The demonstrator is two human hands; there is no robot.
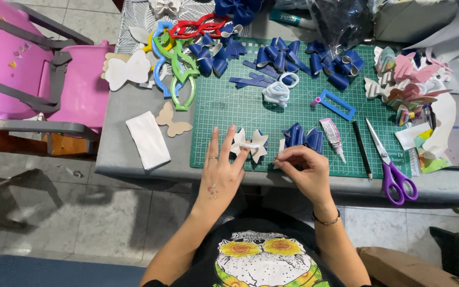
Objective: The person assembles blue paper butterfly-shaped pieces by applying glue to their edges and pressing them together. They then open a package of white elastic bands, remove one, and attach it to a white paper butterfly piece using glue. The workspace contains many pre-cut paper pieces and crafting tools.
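Left hand [222, 169] fingers spread, pressing white bow [250, 144] on green mat [229, 106]; right hand [305, 169] pinching small white strip [281, 151].

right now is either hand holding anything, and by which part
The left hand presses its fingers on the white bow, at its left wing, flat on the green cutting mat. The right hand pinches something small at its fingertips; what it is cannot be told.
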